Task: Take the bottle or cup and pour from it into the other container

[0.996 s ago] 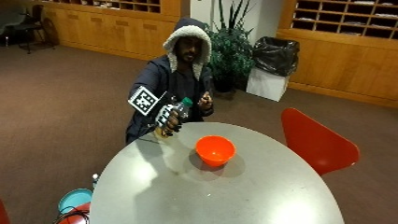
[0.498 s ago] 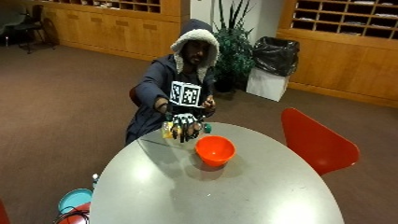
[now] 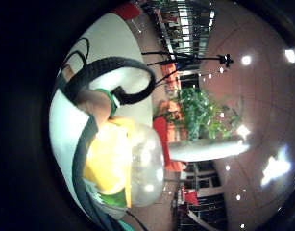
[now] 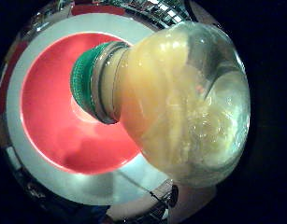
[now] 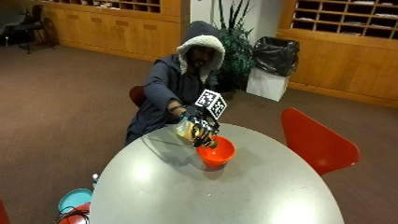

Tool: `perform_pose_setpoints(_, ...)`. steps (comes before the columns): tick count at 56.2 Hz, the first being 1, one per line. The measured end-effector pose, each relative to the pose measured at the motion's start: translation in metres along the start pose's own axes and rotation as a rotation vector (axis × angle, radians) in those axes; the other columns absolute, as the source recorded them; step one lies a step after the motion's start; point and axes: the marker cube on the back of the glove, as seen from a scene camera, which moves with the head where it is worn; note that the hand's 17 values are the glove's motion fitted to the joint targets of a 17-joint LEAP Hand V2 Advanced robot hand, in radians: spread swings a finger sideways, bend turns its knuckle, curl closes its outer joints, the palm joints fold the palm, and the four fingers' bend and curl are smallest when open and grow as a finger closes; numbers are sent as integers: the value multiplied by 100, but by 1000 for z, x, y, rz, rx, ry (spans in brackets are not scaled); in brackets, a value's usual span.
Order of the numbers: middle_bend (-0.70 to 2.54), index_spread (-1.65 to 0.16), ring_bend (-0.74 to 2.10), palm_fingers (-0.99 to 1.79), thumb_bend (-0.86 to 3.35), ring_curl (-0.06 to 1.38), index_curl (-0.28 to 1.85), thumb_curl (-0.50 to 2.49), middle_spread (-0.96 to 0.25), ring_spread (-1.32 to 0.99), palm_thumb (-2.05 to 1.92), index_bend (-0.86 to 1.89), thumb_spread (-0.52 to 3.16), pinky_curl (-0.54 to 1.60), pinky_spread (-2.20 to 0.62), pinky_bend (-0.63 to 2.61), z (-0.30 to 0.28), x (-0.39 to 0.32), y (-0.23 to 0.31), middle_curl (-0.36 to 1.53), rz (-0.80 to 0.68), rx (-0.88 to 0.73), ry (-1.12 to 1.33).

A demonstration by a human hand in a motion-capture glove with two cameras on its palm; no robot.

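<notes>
Bottle (image 5: 187,129) of clear plastic, part full of yellow liquid, green cap (image 4: 82,79) still on, grasped round its body by gloved right hand (image 5: 198,122) and tipped over orange bowl (image 5: 217,151); judged light, smooth, likely slippery, best held mid-body

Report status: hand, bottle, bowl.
Gloved right hand grips the bottle, tipped neck-down. Green cap is on, over the orange bowl. No liquid seen leaving. Nothing between bottle and bowl.
</notes>
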Motion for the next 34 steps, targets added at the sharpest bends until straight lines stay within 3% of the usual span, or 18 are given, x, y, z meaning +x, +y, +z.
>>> perform_pose_setpoints(34, 27, -27, 56, 114, -4, 40, 34, 63, -28, -20, 93, 13, 58, 36, 1, 29, -4, 8, 20, 48, 37, 27, -92)
